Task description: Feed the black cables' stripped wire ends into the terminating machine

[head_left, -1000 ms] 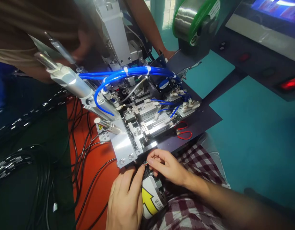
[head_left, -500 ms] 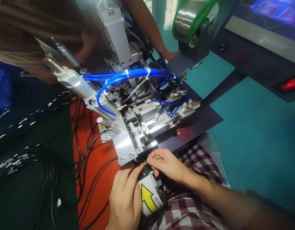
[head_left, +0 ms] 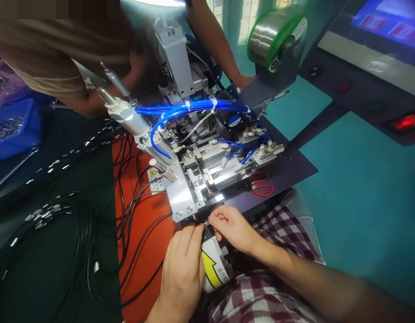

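Note:
My left hand (head_left: 184, 260) is closed in front of the machine's metal plate (head_left: 183, 199), its fingertips together at the front edge. Facing it, my right hand (head_left: 232, 228) pinches with thumb and index finger. Between the two sets of fingertips is a tiny part (head_left: 206, 223) with a reddish, shiny look, too small to name. Just below the fingertips sits a motor-like housing (head_left: 212, 264) with a yellow arrow label. Black cables (head_left: 152, 224) run over the orange mat toward my left hand; whether one ends in my fingers is hidden.
Blue air tubes (head_left: 200, 105) arch over the machine. Red-handled scissors (head_left: 263, 190) lie to its right. A solder wire spool (head_left: 266, 40) and a screen (head_left: 389, 27) stand behind. Another person's arm (head_left: 217, 40) reaches in. Coiled cables (head_left: 82, 237) and a blue bin (head_left: 15, 130) are left.
The view has shifted, so the machine's left side and the cables appear farther right, and more of the blue bin shows. My hands stay together at the same spot, fingertips moved slightly.

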Demonstrator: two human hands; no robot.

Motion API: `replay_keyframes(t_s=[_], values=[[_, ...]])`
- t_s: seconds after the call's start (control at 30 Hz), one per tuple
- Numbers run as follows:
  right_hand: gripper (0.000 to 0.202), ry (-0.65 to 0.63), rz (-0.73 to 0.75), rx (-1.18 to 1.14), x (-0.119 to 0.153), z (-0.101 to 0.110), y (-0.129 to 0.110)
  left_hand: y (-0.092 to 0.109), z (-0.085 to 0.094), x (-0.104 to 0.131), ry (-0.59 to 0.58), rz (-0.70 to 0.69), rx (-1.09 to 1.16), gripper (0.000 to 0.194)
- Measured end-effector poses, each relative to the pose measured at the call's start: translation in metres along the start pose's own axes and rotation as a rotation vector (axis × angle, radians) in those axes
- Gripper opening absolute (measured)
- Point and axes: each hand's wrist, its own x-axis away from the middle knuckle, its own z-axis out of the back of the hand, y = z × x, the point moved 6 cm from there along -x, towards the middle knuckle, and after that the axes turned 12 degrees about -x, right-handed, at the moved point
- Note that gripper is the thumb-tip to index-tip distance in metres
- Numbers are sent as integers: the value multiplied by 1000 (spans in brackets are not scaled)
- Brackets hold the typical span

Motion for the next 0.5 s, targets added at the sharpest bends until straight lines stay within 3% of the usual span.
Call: replay_keyframes(t_s=[0.13, 0.23, 0.4, 0.5], values=[[23, -70, -35, -114, -3, -1, 4, -15, 5, 3, -4, 147, 160, 24], [29, -81, -26, -136, -3, 0, 5, -29, 7, 5, -37, 195, 121, 17], [29, -70, -12, -128, -2, 1, 6, -36, 5, 7, -112, 112, 138, 19], [26, -62, 8, -108, -1, 0, 4, -33, 5, 7, -124, 69, 41, 19]])
